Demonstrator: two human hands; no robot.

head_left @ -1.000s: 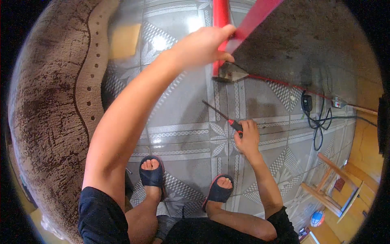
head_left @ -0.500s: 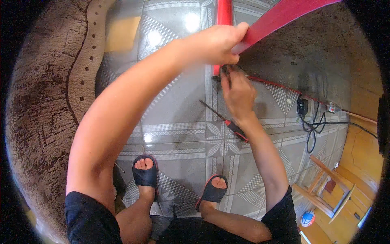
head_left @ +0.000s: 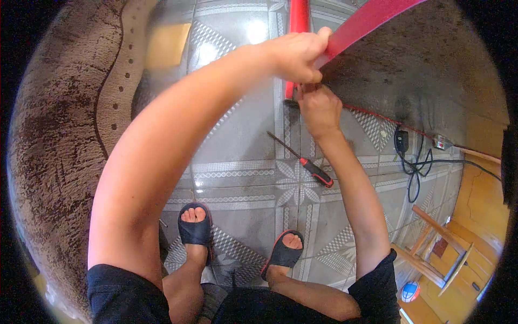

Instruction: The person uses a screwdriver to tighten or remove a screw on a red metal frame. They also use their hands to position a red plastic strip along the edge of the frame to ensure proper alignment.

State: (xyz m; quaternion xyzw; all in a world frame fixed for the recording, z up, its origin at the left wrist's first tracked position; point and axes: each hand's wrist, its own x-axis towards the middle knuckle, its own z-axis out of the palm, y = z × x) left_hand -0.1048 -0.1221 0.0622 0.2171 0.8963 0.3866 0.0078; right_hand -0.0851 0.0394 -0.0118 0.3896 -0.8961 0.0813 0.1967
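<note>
Wooden stool [head_left: 440, 230] near a blue-and-red ball [head_left: 410, 291]

Passage lies over the floor [head_left: 232, 146] between the screwdriver [head_left: 303, 161] and sandals [head_left: 195, 232]; the cable [head_left: 414, 166] obstructs farther right.

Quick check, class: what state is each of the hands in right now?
Left hand: closed on the red strip.
Right hand: curled near the post; grip cannot be told.

I see a red-and-black plastic-handled, metal-shafted screwdriver [head_left: 302, 161]; beneath it, glossy grey patterned tiles [head_left: 237, 140]; beyond, a smooth red flat strip [head_left: 367, 22]; leftward, rough brown upholstery [head_left: 59, 135].
</note>
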